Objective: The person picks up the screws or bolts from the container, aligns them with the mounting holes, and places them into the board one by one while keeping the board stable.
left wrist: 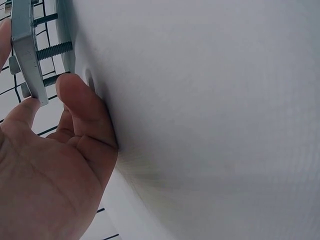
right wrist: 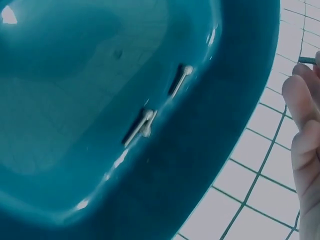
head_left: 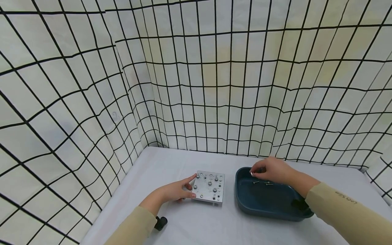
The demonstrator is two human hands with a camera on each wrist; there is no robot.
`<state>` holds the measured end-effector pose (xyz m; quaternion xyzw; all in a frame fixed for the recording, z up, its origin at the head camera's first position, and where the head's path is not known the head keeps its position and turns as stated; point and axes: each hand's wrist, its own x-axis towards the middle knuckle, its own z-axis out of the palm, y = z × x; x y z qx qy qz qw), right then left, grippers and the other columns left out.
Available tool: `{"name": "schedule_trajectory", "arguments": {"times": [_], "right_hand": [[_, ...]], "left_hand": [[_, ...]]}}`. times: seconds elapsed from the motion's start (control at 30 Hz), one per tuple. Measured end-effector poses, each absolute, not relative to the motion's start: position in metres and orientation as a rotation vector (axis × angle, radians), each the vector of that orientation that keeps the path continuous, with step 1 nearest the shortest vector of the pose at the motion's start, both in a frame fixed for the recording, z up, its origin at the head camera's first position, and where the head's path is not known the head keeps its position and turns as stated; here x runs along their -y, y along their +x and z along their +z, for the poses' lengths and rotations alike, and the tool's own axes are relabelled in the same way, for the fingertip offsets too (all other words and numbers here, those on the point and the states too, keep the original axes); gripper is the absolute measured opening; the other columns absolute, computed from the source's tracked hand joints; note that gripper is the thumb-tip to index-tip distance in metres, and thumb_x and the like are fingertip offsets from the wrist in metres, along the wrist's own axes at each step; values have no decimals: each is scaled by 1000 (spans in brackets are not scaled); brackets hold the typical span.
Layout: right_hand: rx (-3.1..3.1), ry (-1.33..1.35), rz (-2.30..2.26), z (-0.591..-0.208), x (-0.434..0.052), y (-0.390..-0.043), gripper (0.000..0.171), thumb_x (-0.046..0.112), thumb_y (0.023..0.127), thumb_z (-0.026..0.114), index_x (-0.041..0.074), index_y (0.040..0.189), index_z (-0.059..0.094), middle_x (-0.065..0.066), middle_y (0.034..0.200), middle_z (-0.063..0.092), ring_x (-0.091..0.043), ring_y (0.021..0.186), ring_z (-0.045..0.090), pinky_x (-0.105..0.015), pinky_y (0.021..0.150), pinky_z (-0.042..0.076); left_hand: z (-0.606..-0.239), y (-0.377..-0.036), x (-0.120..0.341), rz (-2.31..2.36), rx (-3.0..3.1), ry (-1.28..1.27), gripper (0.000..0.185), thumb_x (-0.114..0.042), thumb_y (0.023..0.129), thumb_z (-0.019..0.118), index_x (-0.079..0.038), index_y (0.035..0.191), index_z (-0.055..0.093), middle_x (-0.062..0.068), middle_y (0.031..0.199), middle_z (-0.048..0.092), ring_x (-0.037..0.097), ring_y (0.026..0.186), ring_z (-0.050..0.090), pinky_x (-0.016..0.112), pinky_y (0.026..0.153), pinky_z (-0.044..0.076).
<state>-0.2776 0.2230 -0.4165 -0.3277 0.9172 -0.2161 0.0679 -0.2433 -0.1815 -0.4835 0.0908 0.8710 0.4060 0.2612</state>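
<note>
On the left side of the white desk (head_left: 183, 224), the left hand (head_left: 174, 192) holds one square metal plate (head_left: 209, 187) by its left edge, thumb and fingers curled loosely around it. Several screws sit in the plate; I can't count them for sure. Further right, the right hand (head_left: 272, 170) hovers over one dark blue tray (head_left: 245, 200), its grip pinching a single small screw (head_left: 252, 173) at the fingertips. Looks like three loose screws (head_left: 263, 183) lie in the tray just below it.
</note>
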Motion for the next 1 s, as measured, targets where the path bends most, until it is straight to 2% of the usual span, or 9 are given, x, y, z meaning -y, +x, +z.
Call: {"name": "schedule_trajectory", "arguments": {"times": [0.2,0.33,0.6,0.8,1.0], "right_hand": [[-2622,-904,-815,-417,-208,-271,20,28,94,69,15,108,76,10,96,70,-11,72,67,-27,62,53],[-2552,-859,-862,-416,-192,-269,17,27,94,70,17,107,77,9,92,70,-14,68,66,-30,60,53],[-2458,-941,-898,-419,-160,-268,11,20,93,71,19,102,78,9,93,72,-14,67,67,-30,64,54],[-2457,-962,-849,-424,-137,-265,13,20,93,71,16,103,79,12,90,71,-12,66,65,-29,63,53],[-2431,-986,-832,-425,-120,-262,14,21,93,71,17,103,79,15,88,69,-12,67,64,-28,63,52]], "left_hand": [[-484,-244,182,1098,-2357,240,92,-36,84,80,-33,158,26,2,119,52,18,65,45,31,65,42],[-484,-243,182,1100,-2355,237,91,-36,84,80,-33,158,26,2,120,52,18,66,46,31,65,42],[-485,-245,182,1099,-2350,234,92,-37,84,80,-33,158,26,2,120,52,17,66,47,30,64,42],[-485,-247,182,1093,-2349,240,92,-38,84,79,-33,158,25,2,120,52,17,65,47,30,65,43],[-485,-246,182,1094,-2344,235,92,-38,84,79,-33,158,25,2,120,52,17,65,47,30,64,43]]}}
